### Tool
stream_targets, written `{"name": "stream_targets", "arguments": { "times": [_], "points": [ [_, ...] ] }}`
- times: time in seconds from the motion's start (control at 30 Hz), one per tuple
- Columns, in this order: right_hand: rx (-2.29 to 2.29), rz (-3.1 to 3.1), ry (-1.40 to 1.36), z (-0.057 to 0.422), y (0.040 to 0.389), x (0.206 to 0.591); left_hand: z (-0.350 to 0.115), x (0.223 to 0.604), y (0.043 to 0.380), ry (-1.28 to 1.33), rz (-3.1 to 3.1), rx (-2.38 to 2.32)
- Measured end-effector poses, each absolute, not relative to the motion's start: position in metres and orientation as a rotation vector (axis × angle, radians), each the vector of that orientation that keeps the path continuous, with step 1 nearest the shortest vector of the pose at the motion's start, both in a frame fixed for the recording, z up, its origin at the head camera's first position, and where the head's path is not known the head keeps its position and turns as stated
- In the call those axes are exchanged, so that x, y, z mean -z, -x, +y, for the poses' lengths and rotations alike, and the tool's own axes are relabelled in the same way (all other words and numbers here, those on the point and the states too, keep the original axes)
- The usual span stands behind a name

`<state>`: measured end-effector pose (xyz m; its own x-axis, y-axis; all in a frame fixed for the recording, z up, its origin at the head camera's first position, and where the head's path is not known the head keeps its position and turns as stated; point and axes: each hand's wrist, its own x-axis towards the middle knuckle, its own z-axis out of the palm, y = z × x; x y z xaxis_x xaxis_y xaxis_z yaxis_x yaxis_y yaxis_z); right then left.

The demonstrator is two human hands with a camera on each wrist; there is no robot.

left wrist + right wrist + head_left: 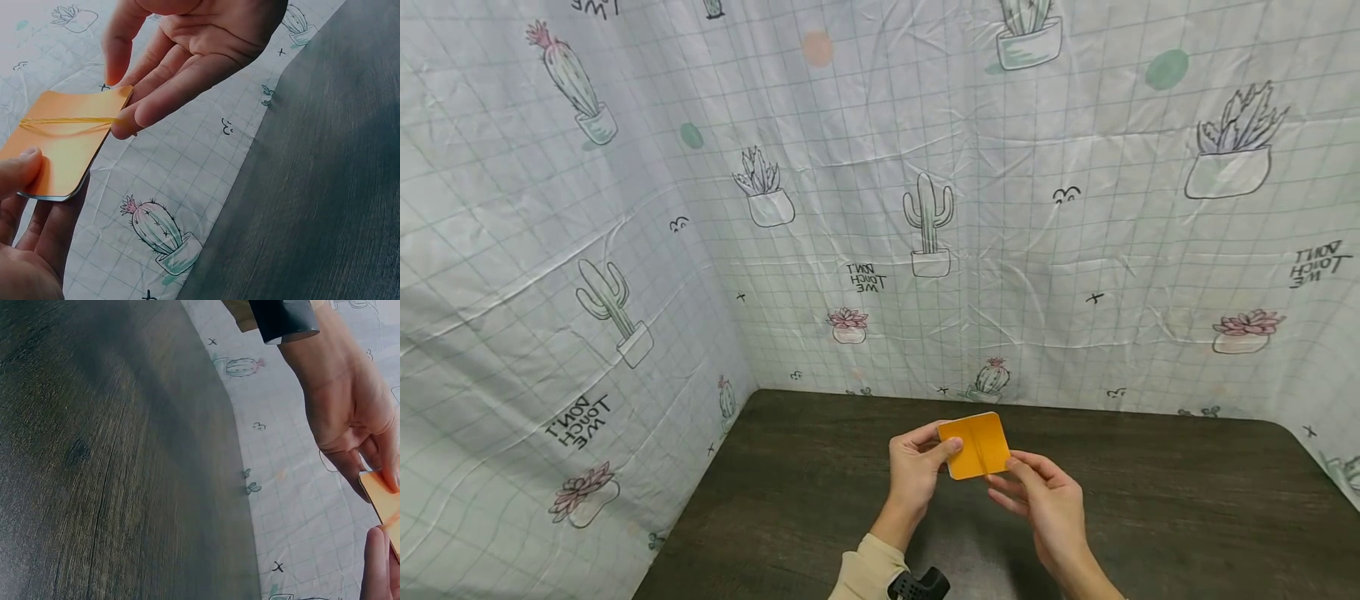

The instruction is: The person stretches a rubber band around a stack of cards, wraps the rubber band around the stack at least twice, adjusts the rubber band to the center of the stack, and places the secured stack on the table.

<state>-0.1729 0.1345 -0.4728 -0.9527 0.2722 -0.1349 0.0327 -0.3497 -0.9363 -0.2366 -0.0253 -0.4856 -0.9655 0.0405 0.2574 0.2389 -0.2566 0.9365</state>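
Both hands hold up a thin, square orange pad (966,437) with rounded corners, above the dark table. A yellow rubber band (69,120) runs across the middle of its face, in several strands. My left hand (913,471) grips the pad's left side, thumb flat on the orange face and fingers behind. At the opposite side, my right hand (1052,500) pinches the lower right corner by the band's end. In the left wrist view, a right fingertip (125,122) lies right at the band where it meets the pad's edge. Only part of the pad (378,487) shows in the right wrist view.
The dark wood-grain table (790,475) spreads under both hands. A white grid-patterned curtain (820,242) printed with cacti hangs behind and along the sides of the table. A black wrist strap (917,586) sits on the left forearm, over a beige sleeve (872,571).
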Motion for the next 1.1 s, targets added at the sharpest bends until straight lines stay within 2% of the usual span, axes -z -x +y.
{"name": "stream_targets", "arguments": {
  "times": [0.13,0.4,0.57,0.8,1.1],
  "points": [
    [-2.378,-1.712,0.383,0.136,0.171,0.475,-0.031,0.484,0.239,0.317,-1.779,2.386],
    [-2.235,-1.882,0.550,0.163,0.170,0.484,-0.055,0.474,0.247,0.288,-1.787,2.369],
    [-2.143,-2.078,0.348,0.163,0.173,0.473,-0.051,0.474,0.243,0.353,-1.866,2.431],
    [-1.909,-2.236,0.028,0.159,0.178,0.459,-0.041,0.478,0.234,0.577,-1.935,2.509],
    [-1.863,-2.304,-0.205,0.159,0.179,0.460,-0.036,0.479,0.234,0.692,-2.024,2.494]
  ]
}}
